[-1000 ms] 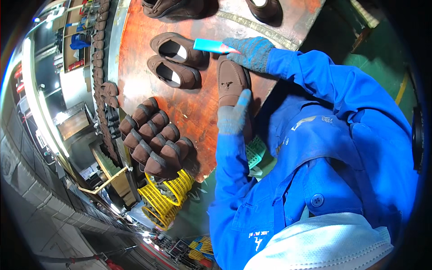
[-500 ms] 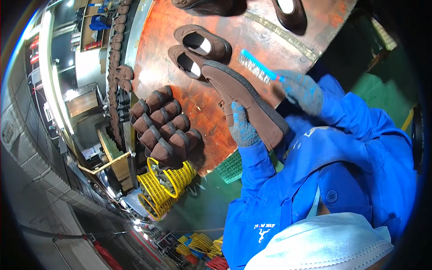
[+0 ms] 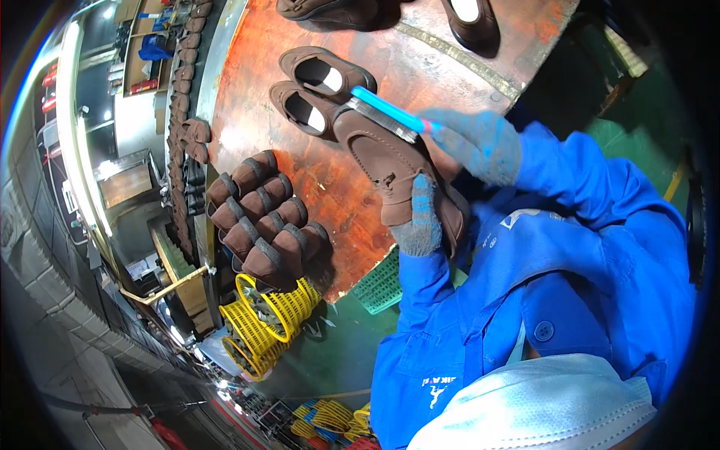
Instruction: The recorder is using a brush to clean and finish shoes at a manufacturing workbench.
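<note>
My left hand [image 3: 417, 221], in a grey and blue work glove, grips a brown suede shoe [image 3: 375, 154] over its lace and opening. The shoe's toe points away from me, its upper turned upward. In my right hand [image 3: 480, 146], gloved alike, is a blue brush [image 3: 386, 111] with pale bristles. Those bristles lie against the shoe along its right toe edge. Just beyond the toe, a pair of brown shoes [image 3: 330, 71] stands upright on the reddish worktable [image 3: 247, 97].
Several brown shoes [image 3: 274, 217] are stacked at the table's left edge. More shoes [image 3: 472, 19] stand along its far side. Yellow baskets [image 3: 259, 322] and a green crate [image 3: 379, 285] sit below the near edge. A long row of shoes [image 3: 180, 127] lines the left.
My left hand has rolled the shoe so its upper and lace face up instead of its side. The brush has moved left and down onto the toe edge.
</note>
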The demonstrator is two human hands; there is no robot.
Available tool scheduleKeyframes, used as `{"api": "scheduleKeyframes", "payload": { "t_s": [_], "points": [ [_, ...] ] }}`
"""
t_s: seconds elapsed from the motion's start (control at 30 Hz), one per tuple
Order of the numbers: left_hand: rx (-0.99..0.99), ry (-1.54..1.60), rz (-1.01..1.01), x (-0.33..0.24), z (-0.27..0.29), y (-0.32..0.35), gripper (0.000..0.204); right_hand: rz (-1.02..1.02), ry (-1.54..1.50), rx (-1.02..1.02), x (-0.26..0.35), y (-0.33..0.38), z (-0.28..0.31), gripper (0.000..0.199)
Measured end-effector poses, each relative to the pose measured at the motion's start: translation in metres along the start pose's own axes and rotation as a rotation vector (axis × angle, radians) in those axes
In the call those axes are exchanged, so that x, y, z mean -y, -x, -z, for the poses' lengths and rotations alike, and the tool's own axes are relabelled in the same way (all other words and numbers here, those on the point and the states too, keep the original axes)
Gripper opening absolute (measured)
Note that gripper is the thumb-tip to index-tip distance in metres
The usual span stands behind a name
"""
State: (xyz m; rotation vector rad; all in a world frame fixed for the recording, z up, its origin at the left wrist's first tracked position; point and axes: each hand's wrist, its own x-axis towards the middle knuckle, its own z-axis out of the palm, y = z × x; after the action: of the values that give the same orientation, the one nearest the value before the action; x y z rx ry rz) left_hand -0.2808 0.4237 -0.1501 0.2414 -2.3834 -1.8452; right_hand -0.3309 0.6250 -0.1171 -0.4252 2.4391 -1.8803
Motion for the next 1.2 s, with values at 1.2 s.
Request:
{"api": "scheduleKeyframes", "payload": {
  "t_s": [1.2],
  "points": [
    [0.169, 0.242, 0.220, -0.018, -0.015, 0.015, 0.038, -0.184, -0.071, -0.011, 0.016, 0.056, 0.010, 0.040]
  ]
}}
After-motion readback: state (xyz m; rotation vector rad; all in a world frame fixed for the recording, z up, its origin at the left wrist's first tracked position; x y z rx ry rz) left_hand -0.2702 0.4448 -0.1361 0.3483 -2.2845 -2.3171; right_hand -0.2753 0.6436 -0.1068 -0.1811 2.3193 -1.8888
